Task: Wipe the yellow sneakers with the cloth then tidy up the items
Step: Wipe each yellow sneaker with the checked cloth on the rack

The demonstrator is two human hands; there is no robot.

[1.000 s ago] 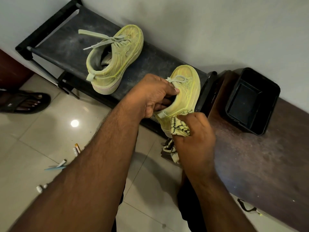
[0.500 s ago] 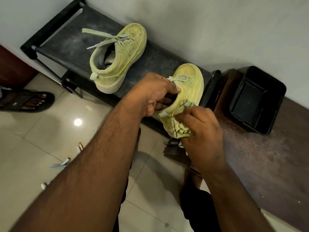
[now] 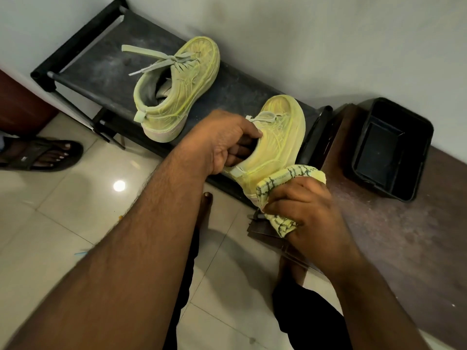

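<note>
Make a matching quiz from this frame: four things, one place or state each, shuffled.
1. held sneaker
2. other sneaker
3. cloth
4. bin

a. gripped by right hand
b. lying on the black rack
c. standing on the brown bench
d. gripped at its opening by left hand

Pairs: 1-d, 2-b, 3-a, 4-c

Two dusty yellow lace-up sneakers, one yellow checked cloth, one black plastic bin, one dark sandal.
</note>
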